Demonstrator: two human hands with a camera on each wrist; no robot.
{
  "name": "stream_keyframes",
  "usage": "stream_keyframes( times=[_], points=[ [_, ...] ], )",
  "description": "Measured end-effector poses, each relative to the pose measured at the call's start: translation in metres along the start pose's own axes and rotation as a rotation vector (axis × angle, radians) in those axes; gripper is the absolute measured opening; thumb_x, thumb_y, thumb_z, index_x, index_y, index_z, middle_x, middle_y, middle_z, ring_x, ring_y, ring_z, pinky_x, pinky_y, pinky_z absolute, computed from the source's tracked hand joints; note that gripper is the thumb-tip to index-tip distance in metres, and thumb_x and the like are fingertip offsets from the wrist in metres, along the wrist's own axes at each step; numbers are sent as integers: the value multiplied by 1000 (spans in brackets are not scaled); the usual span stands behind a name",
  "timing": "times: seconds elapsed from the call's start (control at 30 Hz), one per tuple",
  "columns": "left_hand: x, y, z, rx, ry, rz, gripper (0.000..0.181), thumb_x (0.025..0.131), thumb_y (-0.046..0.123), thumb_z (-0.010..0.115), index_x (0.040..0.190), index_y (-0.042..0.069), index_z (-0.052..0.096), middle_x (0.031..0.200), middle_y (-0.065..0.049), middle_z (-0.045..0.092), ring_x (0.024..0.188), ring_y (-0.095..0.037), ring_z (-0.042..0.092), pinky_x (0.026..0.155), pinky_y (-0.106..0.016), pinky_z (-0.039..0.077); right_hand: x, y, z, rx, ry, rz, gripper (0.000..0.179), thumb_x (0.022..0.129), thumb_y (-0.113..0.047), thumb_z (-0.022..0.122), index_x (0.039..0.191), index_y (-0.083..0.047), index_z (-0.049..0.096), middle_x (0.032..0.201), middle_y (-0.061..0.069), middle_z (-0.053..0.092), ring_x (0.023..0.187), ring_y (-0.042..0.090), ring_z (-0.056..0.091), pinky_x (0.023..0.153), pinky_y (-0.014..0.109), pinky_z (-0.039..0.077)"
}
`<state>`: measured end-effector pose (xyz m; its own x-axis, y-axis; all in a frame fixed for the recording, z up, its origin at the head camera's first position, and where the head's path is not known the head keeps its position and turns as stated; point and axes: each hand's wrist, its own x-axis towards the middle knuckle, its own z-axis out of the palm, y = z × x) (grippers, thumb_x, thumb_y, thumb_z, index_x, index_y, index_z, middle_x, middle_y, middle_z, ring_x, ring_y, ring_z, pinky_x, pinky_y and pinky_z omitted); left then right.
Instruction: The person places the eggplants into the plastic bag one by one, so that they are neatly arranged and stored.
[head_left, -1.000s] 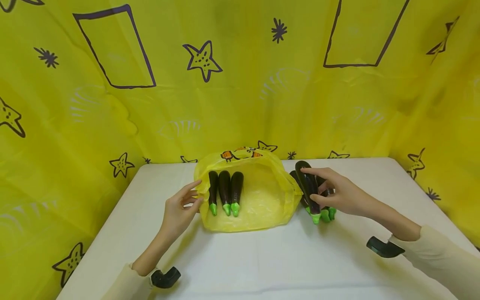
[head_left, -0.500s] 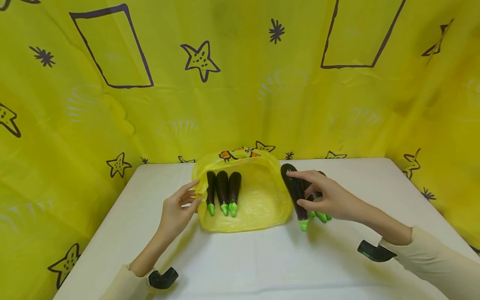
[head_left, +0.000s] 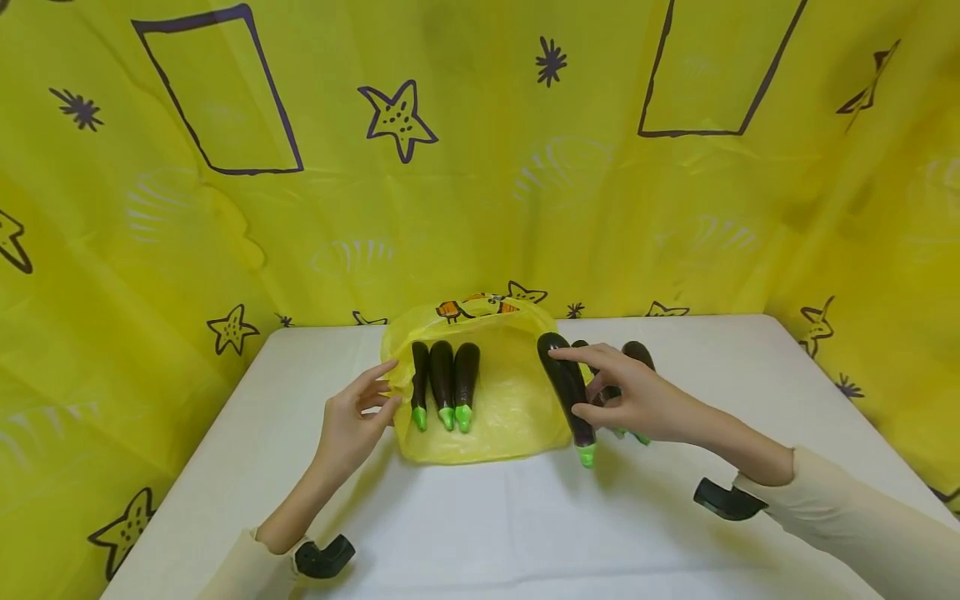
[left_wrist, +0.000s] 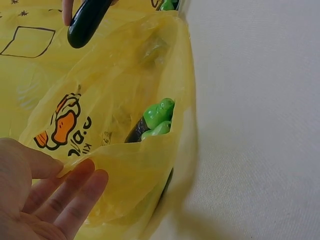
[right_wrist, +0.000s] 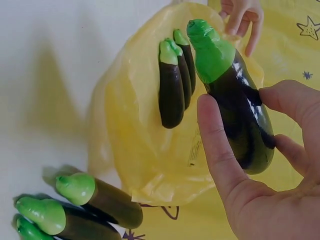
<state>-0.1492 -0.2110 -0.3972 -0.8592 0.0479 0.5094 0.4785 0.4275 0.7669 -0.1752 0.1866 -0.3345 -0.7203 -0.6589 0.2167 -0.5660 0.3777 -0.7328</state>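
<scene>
A yellow plastic bag (head_left: 517, 400) lies on its side with its mouth toward me. Inside, on the left, three dark eggplants (head_left: 442, 379) rest side by side, green stems facing out. My left hand (head_left: 360, 417) pinches the left rim of the bag between thumb and fingers, as the left wrist view shows up close on the bag film (left_wrist: 130, 175). Another eggplant (head_left: 564, 383) is gripped by my right hand (head_left: 637, 396), its stem end pointing down toward me; it overlaps the bag's right edge. In the right wrist view, thumb and fingertips wrap the dark body of this eggplant (right_wrist: 240, 110).
Several more eggplants (right_wrist: 115, 202) lie on the white tabletop (head_left: 465, 525) to the right of the bag, partly hidden by my right hand in the head view. A yellow patterned curtain (head_left: 480, 208) hangs behind and along both sides of the table.
My right hand has moved left with the eggplant, from above the loose eggplants to the bag's right edge. The left hand keeps its hold on the rim.
</scene>
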Motion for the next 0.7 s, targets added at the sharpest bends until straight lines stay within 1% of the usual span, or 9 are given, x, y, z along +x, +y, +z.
stream_keyframes(
  times=[0.17, 0.3, 0.43, 0.7],
  points=[
    [1, 0, 0, -7, -3, 6, 52, 88, -14, 71, 137, 3, 64, 98, -18, 75, 79, -32, 75, 61, -23, 62, 6, -3, 5, 12, -7, 27, 68, 92, -8, 77, 153, -17, 48, 146, 20, 44, 80, 15, 67, 67, 28, 60],
    [1, 1, 0, -18, -4, 7, 51, 89, -14, 71, 137, 3, 64, 98, -19, 75, 80, -32, 75, 61, -23, 62, 11, -5, 9, 8, -29, 51, 67, 93, -12, 77, 153, -19, 49, 156, 20, 39, 93, 17, 70, 66, 31, 62],
    [1, 1, 1, -11, -1, 3, 51, 89, -13, 72, 136, 3, 64, 99, -19, 75, 80, -32, 74, 62, -23, 62, 15, -5, 12, -5, -45, 62, 67, 93, -14, 77, 153, -19, 48, 157, 20, 38, 98, 18, 69, 64, 31, 61],
    [1, 1, 1, -16, 6, -6, 51, 88, -13, 72, 136, 4, 65, 100, -19, 75, 81, -33, 75, 62, -23, 62, 23, -2, 17, 11, -70, 62, 68, 93, -12, 77, 154, -17, 47, 152, 18, 41, 98, 17, 71, 65, 30, 61]
  ],
)
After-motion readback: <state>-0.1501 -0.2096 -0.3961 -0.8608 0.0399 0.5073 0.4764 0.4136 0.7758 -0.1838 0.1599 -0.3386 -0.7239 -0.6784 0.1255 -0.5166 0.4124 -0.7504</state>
